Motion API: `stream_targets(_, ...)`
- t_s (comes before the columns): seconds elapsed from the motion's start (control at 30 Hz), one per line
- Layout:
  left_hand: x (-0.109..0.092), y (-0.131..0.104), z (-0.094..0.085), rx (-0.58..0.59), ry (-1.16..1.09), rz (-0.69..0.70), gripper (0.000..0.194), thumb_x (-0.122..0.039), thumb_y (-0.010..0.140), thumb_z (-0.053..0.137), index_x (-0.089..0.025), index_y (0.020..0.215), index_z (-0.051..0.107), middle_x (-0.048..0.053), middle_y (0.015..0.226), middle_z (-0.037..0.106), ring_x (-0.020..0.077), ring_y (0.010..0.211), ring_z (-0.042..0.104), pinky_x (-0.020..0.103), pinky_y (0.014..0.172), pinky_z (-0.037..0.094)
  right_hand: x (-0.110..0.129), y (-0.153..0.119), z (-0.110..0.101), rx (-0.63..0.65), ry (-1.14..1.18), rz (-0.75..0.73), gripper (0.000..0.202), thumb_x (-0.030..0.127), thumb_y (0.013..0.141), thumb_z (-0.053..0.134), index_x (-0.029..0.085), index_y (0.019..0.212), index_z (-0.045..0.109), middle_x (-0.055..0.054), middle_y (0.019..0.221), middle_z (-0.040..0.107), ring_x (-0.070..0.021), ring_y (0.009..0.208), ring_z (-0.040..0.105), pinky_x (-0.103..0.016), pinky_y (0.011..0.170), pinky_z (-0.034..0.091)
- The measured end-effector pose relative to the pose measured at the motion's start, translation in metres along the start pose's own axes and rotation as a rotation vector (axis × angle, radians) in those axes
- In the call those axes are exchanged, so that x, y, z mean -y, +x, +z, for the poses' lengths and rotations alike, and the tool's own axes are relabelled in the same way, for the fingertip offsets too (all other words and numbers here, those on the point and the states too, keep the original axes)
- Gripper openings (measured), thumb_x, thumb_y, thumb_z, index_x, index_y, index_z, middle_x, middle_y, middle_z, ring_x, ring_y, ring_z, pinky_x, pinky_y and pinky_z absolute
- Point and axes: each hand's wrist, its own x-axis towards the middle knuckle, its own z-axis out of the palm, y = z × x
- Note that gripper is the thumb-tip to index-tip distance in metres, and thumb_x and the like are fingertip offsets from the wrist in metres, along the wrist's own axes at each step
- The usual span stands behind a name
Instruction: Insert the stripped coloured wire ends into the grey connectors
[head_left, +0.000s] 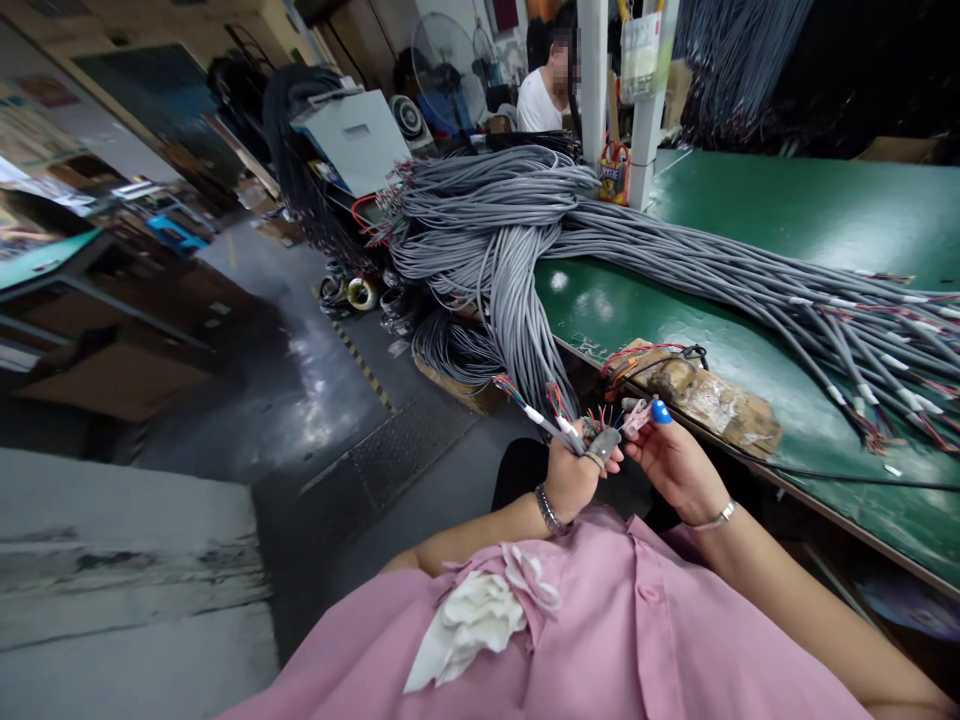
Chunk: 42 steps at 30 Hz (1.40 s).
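Observation:
My left hand point(571, 478) is closed round several grey cables point(553, 428) in front of my body. Their stripped ends fan out in thin coloured wires point(556, 398), with white bands just below. A grey covering point(604, 446) sits on my left thumb. Close to its right, my right hand point(679, 468) has its fingers pinched together beside the wire ends. Blue covers one of its fingertips, and a pale pinkish wrapping shows nearby. What lies between those fingertips is too small to make out.
A large bundle of grey cables point(510, 210) drapes over the green table point(765, 200) and its edge. A taped brown block point(720, 405) with red and black leads lies at the near edge. Behind are a fan point(448, 72) and a seated person point(541, 98). Cardboard boxes point(120, 375) stand left.

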Motion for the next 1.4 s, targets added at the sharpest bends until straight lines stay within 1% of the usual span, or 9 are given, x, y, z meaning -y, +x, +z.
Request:
stream_targets(0.23, 0.007, -0.002, 0.0, 0.0, 0.04, 0.005, 0.032, -0.046, 0.077, 0.063, -0.015, 0.074, 0.058, 0.003, 0.062, 0.065, 0.0108, 0.048, 0.059, 0.019, 0.043, 0.042, -0.004, 0.004, -0.002, -0.055, 0.032, -0.035, 0.021, 0.043, 0.076, 0.071, 0.024, 0.084, 0.07, -0.001, 0.079, 0.067, -0.013, 0.071, 0.059, -0.024, 0.064, 0.05)
stream_targets(0.53, 0.021, -0.006, -0.011, 0.063, 0.038, -0.024, 0.033, -0.047, 0.078, 0.063, -0.014, 0.076, 0.059, 0.003, 0.062, 0.064, 0.0096, 0.047, 0.057, 0.019, 0.043, 0.041, -0.008, -0.001, -0.014, -0.004, 0.095, 0.051, 0.036, 0.058, 0.08, 0.058, 0.024, 0.083, 0.068, -0.002, 0.084, 0.067, -0.0146, 0.073, 0.06, -0.026, 0.064, 0.05)
stream_targets(0.7, 0.048, 0.002, -0.012, 0.229, -0.003, -0.146, 0.037, -0.047, 0.073, 0.069, -0.012, 0.082, 0.065, 0.007, 0.073, 0.069, 0.0141, 0.065, 0.064, 0.024, 0.061, 0.05, -0.012, -0.009, -0.039, -0.085, -0.022, 0.037, 0.024, 0.047, 0.079, 0.065, 0.024, 0.084, 0.069, -0.003, 0.09, 0.069, -0.0142, 0.073, 0.06, -0.026, 0.064, 0.05)
stream_targets(0.83, 0.063, 0.008, -0.009, 0.343, 0.018, -0.12, 0.037, -0.048, 0.068, 0.072, -0.013, 0.081, 0.069, 0.009, 0.086, 0.071, 0.0177, 0.084, 0.065, 0.027, 0.076, 0.049, -0.016, -0.019, -0.059, -0.13, -0.154, 0.0, 0.026, 0.047, 0.079, 0.066, 0.023, 0.088, 0.069, -0.004, 0.088, 0.069, -0.0143, 0.072, 0.061, -0.027, 0.064, 0.051)
stream_targets(0.9, 0.067, 0.009, -0.008, 0.308, -0.015, -0.152, 0.04, -0.051, 0.072, 0.067, -0.013, 0.082, 0.068, 0.01, 0.085, 0.071, 0.017, 0.08, 0.066, 0.026, 0.072, 0.049, -0.017, -0.026, -0.066, -0.134, -0.233, -0.025, 0.026, 0.046, 0.078, 0.067, 0.023, 0.091, 0.07, -0.004, 0.088, 0.068, -0.0145, 0.072, 0.06, -0.027, 0.064, 0.051)
stream_targets(1.0, 0.066, 0.009, -0.012, 0.248, -0.046, -0.233, 0.041, -0.052, 0.077, 0.06, -0.012, 0.083, 0.066, 0.01, 0.08, 0.07, 0.0124, 0.062, 0.064, 0.019, 0.054, 0.042, -0.018, -0.035, -0.07, -0.113, -0.371, -0.037, 0.025, 0.041, 0.077, 0.07, 0.023, 0.094, 0.07, -0.005, 0.087, 0.068, -0.0146, 0.07, 0.058, -0.027, 0.063, 0.049)
stream_targets(1.1, 0.057, 0.005, -0.021, 0.243, -0.024, -0.254, 0.038, -0.049, 0.075, 0.062, -0.012, 0.081, 0.066, 0.008, 0.073, 0.069, 0.0068, 0.045, 0.054, 0.016, 0.041, 0.028, -0.015, -0.042, -0.064, -0.041, -0.57, -0.067, 0.027, 0.04, 0.078, 0.069, 0.022, 0.099, 0.07, -0.005, 0.083, 0.067, -0.0143, 0.066, 0.054, -0.028, 0.061, 0.047)
stream_targets(1.17, 0.048, -0.001, -0.028, 0.25, -0.032, -0.249, 0.037, -0.048, 0.072, 0.065, -0.012, 0.08, 0.067, 0.007, 0.07, 0.068, 0.0055, 0.04, 0.049, 0.017, 0.039, 0.024, -0.01, -0.045, -0.053, 0.029, -0.71, -0.113, 0.026, 0.039, 0.079, 0.067, 0.023, 0.099, 0.071, -0.004, 0.081, 0.066, -0.0141, 0.064, 0.052, -0.028, 0.059, 0.045)
stream_targets(1.4, 0.036, -0.023, -0.043, 0.29, -0.187, -0.188, 0.026, -0.031, 0.06, 0.076, -0.013, 0.076, 0.065, 0.003, 0.067, 0.063, 0.01, 0.054, 0.054, 0.022, 0.052, 0.043, -0.002, -0.044, 0.018, 0.353, -0.896, -0.196, 0.029, 0.03, 0.078, 0.069, 0.026, 0.106, 0.068, -0.003, 0.081, 0.068, -0.0184, 0.068, 0.057, -0.029, 0.06, 0.046)
